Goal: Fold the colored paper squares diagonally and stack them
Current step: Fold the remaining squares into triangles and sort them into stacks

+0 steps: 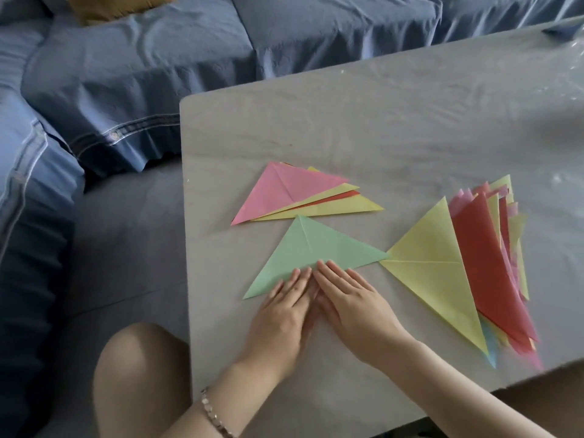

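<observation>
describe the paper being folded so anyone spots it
On the grey table, look just nearer the person than the pink-topped stack of folded triangles. The green paper triangle lies singly there, left hand and right hand flat on its near edge.

The far half of the table (395,121) lies bare and open to a reach. Across the middle, the folded stack (284,191), the green triangle (322,248) just before it and the fanned pile (486,263) at right leave only a narrow bare strip between stack and triangle; triangle and pile meet at their tips. The left hand (281,314) and right hand (357,305), side by side, fill the near middle.
</observation>
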A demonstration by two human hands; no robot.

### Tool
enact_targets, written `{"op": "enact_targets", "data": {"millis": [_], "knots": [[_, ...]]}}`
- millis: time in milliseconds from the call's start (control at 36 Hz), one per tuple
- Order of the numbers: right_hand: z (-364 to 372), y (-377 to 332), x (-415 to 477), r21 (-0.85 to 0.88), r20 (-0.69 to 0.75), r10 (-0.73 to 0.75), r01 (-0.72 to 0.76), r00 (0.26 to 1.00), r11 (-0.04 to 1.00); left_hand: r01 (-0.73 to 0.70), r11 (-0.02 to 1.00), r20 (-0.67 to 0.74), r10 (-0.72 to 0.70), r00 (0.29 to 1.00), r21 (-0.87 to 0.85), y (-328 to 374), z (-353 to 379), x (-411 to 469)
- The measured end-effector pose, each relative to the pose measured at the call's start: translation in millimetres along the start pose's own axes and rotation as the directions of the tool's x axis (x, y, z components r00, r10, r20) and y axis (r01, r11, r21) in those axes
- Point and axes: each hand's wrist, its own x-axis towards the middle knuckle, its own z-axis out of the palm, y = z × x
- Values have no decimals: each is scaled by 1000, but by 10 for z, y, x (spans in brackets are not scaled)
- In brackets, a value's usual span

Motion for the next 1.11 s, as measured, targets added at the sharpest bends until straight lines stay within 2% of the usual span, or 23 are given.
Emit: {"op": "enact_targets", "data": {"millis": [111,278,417,528,750,806,889,944,1028,1111], "knots": [[-27,55,-49,-51,23,22,-21,1000,998,26,1000,37,-26,999,-2,-16,-21,-32],[-136,279,-156,-97,-3,125,-125,992,987,80,997,-7,-80,997,-11,-171,-47,-189],[-187,466,-251,-80,-49,209,-212,977,974,176,982,-64,-180,982,-63,-310,-94,-375],[-200,584,-317,-48,-90,303,-308,949,950,224,973,-53,-227,973,-45,-327,-169,-468],[-220,698,-339,40,-136,312,-309,940,950,381,921,-299,-388,872,-83,-243,-268,-360],[-304,699,-324,83,-191,351,-341,917,936,410,908,-320,-416,851,-90,-242,-358,-208],[-486,724,-331,161,-215,499,-473,840,866,481,871,-197,-491,849,-97,-204,-473,45],[-587,760,-342,134,-166,588,-573,791,809,522,850,-85,-526,846,-66,-152,-503,176],[-675,795,-330,81,-63,685,-681,725,728,541,841,-21,-540,841,27,-76,-501,289],[-668,799,-305,65,9,735,-734,677,676,603,798,41,-602,798,-4,-56,-509,348]]}}
